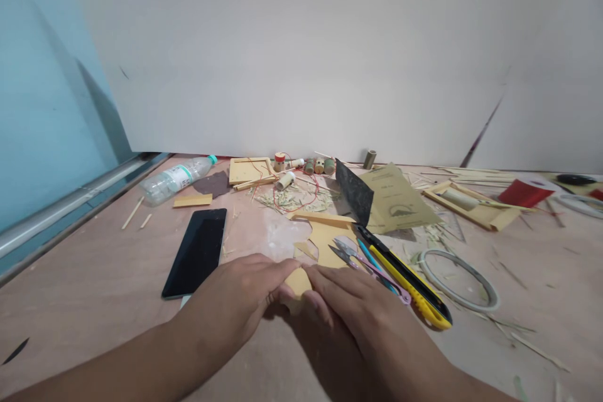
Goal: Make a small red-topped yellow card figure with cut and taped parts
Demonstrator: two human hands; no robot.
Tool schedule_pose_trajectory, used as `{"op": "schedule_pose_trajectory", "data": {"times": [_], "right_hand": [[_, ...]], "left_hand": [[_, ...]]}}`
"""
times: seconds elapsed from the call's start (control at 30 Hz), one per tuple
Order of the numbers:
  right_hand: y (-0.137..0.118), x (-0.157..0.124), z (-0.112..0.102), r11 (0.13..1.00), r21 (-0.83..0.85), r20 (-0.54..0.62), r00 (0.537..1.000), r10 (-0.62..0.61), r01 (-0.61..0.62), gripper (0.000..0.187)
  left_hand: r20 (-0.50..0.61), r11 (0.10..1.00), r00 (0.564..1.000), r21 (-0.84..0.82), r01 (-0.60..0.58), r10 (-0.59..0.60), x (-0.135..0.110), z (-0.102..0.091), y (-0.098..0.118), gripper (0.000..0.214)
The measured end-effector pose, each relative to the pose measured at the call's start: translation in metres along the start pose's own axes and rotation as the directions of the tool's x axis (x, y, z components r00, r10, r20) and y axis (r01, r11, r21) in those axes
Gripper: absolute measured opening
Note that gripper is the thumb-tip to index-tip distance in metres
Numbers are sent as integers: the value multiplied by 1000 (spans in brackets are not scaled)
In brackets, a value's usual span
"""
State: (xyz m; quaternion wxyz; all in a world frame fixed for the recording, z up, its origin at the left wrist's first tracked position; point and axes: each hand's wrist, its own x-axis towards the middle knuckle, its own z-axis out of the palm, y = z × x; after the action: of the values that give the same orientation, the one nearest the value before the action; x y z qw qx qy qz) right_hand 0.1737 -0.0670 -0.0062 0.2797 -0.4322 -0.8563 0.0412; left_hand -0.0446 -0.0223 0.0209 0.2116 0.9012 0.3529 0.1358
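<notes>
Head camera looks forward, downward; close over tabletop [94,289].

Black phone [195,252] lying left, plastic bottle [175,179] on its side behind it, yellow utility knife [409,278] right, tape ring [459,279] beyond.

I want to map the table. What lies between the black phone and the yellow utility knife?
In the head view: both hands, left hand and right hand, pressing a tan sheet.
</notes>
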Motion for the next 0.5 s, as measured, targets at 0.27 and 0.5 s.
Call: {"op": "schedule_pose_trajectory", "data": {"times": [0.27,0.5], "right_hand": [[5,-14,25,969,-215,59,992,-114,124,32],[1,-6,8,986,-165,64,997,39,-28,21]], "left_hand": [[-8,1000,1000,8,28,-28,-3,1,5,40],[-5,999,999,1,37,-37,-1,1,6,42]]}}
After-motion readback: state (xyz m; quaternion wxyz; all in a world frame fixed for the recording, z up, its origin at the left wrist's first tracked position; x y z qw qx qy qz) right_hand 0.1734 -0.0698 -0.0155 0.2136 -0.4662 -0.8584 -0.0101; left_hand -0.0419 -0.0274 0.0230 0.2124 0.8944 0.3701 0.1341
